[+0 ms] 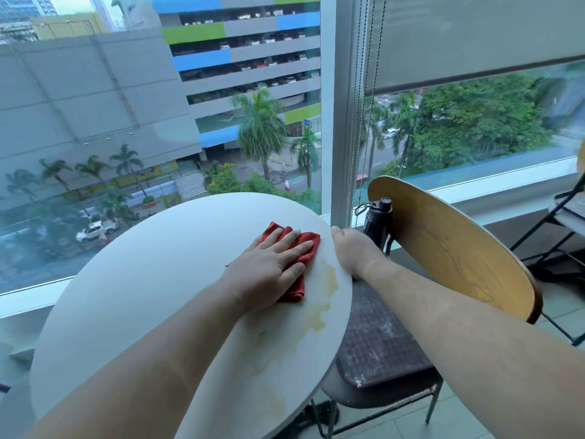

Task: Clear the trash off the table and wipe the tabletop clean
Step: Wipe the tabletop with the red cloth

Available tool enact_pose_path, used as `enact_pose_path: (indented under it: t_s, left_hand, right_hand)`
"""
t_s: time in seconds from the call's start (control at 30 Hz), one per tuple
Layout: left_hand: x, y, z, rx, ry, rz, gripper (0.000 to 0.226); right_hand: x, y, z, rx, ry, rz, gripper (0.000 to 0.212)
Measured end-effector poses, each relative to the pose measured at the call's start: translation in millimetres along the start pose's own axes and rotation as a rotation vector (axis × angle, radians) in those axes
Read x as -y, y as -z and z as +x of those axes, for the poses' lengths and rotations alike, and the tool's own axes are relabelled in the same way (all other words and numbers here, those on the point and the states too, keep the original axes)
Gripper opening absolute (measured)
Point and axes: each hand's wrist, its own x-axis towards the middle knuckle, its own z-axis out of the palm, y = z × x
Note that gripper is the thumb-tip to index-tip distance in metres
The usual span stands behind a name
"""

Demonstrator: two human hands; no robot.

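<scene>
A round white table point(133, 280) fills the lower left of the head view. My left hand point(269, 264) lies flat with straight fingers on a red cloth point(297, 286), pressing it onto the tabletop near the right edge. A yellowish spill stain point(319, 308) runs from beside the cloth down along the table's right side. My right hand point(351, 248) grips the table's right rim; its fingers curl under the edge and are hidden.
A chair with a wooden back point(452, 248) and dark seat point(380, 343) stands right of the table. A black bottle point(376, 220) stands behind my right hand by the window. A folding chair point(566, 217) is at the far right. Glass windows lie just beyond the table.
</scene>
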Motion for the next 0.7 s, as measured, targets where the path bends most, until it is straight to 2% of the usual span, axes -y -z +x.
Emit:
enact_pose_path:
  t_s: [0.07, 0.2, 0.27, 0.37, 0.5, 0.7]
  left_hand:
    - [4, 0, -11, -0.004, 0.001, -0.003, 0.053]
    - [12, 1, -23, -0.018, 0.020, -0.036, 0.058]
    - [13, 1, -21, -0.017, 0.046, -0.033, 0.062]
    - [14, 2, -7, -0.020, 0.131, -0.016, 0.055]
    - [9, 5, 20, 0.010, 0.227, -0.010, 0.055]
    - [-6, 5, 37, 0.024, 0.263, -0.014, 0.055]
  right_hand:
    - [4, 3, -6, -0.001, -0.013, -0.013, 0.057]
    - [7, 4, -14, -0.006, -0.035, 0.083, 0.032]
    - [9, 4, -16, -0.009, -0.038, 0.042, 0.038]
    - [7, 3, -17, 0.005, -0.018, -0.020, 0.046]
    - [0, 3, -23, 0.023, -0.009, 0.036, 0.052]
    - [-6, 5, -27, 0.029, 0.028, 0.087, 0.053]
